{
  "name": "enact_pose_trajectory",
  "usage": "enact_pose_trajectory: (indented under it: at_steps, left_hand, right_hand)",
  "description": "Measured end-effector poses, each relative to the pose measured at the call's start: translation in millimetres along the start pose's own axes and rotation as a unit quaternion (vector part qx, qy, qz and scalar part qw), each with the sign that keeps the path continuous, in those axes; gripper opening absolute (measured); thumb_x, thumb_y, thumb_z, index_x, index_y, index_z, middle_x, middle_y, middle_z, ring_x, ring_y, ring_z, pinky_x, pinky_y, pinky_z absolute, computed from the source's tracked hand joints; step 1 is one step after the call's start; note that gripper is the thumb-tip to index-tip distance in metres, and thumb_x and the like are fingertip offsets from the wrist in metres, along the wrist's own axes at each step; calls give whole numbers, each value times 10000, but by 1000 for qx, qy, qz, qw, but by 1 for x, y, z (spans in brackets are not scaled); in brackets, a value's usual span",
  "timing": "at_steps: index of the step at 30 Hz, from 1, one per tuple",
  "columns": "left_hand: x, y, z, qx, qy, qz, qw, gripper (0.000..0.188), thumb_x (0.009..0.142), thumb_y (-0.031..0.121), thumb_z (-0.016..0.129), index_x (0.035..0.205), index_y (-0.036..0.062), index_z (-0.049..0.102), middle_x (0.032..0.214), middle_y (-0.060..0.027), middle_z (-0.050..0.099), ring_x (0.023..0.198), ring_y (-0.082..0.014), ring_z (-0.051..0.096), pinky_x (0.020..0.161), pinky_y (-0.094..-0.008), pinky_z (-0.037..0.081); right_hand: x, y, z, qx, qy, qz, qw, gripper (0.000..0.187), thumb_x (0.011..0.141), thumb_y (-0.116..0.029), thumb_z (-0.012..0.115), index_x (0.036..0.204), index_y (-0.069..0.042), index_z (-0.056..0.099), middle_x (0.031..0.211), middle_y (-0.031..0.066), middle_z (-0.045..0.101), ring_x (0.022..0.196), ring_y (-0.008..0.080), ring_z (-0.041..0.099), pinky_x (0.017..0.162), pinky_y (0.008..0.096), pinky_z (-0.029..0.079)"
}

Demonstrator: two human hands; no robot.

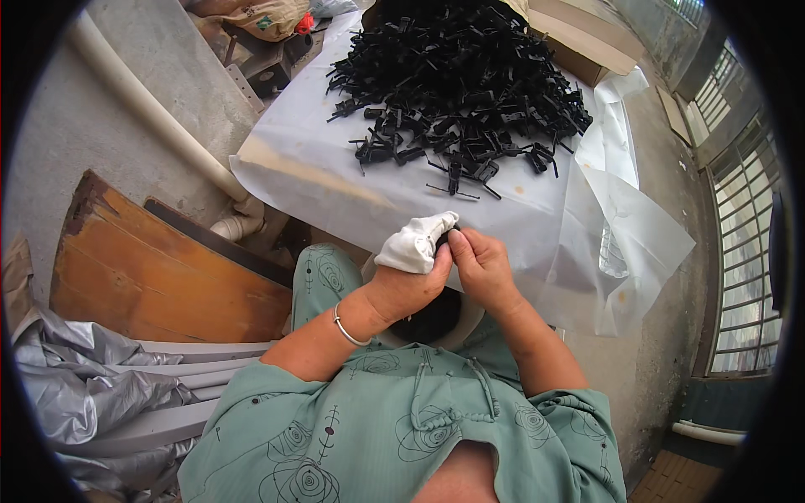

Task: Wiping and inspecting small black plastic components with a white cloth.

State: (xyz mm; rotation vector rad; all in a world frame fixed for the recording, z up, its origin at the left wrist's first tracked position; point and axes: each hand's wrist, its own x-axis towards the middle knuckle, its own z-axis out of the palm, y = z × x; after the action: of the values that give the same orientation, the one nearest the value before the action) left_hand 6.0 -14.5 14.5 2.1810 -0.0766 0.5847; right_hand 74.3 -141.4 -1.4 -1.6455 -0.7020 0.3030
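Note:
My left hand [411,268], partly covered by a white cloth glove [417,241], is closed around a small black plastic part [444,238]. Pressed against the same part, the thumb and fingers of my right hand [485,266] are pinched together. Most of the part is hidden between the fingers. Both hands are over the near edge of a table covered in white sheeting [310,201]. Beyond them lies a big heap of black plastic parts [453,84] with thin prongs. A few loose parts [454,178] lie at the heap's near side.
Below my hands, between my knees, stands a round container [457,331] with a dark inside. An open cardboard box [579,38] is behind the heap. To the left are a curved wooden board [159,268], a pale pipe [155,105] and silver sheeting [92,377]. A barred window [746,251] is at right.

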Motion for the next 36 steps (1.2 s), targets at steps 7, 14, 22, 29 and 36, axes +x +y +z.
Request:
enact_pose_trajectory:
  at_steps: [7,14,22,29,36]
  left_hand:
    - [7,-20,-1,-255,7,-74,964,372,867,71,511,1216,14,395,938,-54,548,746,-97,521,652,-218,455]
    - [11,-1,-11,-328,-52,-211,919,347,893,98,446,1228,42,376,881,-20,519,606,-33,408,516,-172,365]
    - [9,-7,-10,-229,-125,-72,963,318,842,62,399,1155,13,426,877,-1,495,611,-33,392,534,-185,372]
    - [9,2,-15,-283,-114,-155,940,300,838,59,396,1135,21,423,855,7,477,608,-28,381,536,-187,366]
    - [9,5,-16,-239,-135,-132,953,278,816,68,416,1086,5,440,831,-39,503,711,-91,441,640,-239,398]
  right_hand:
    - [5,-13,-14,-34,-40,-17,998,195,869,-158,551,796,22,577,607,60,507,566,101,426,529,261,387]
    - [3,-5,-25,-93,-34,-117,988,170,780,-77,654,929,-14,605,650,29,538,562,71,440,530,216,387]
    - [5,-6,-19,78,-56,14,995,167,804,-116,655,856,0,547,629,28,513,552,77,391,518,227,379]
    - [6,-12,-17,-28,-63,-37,997,197,864,-164,588,751,-6,558,625,-39,475,589,48,393,517,220,352]
    - [7,-15,-17,24,-63,4,998,209,869,-163,564,748,8,570,578,27,497,561,79,409,514,254,382]
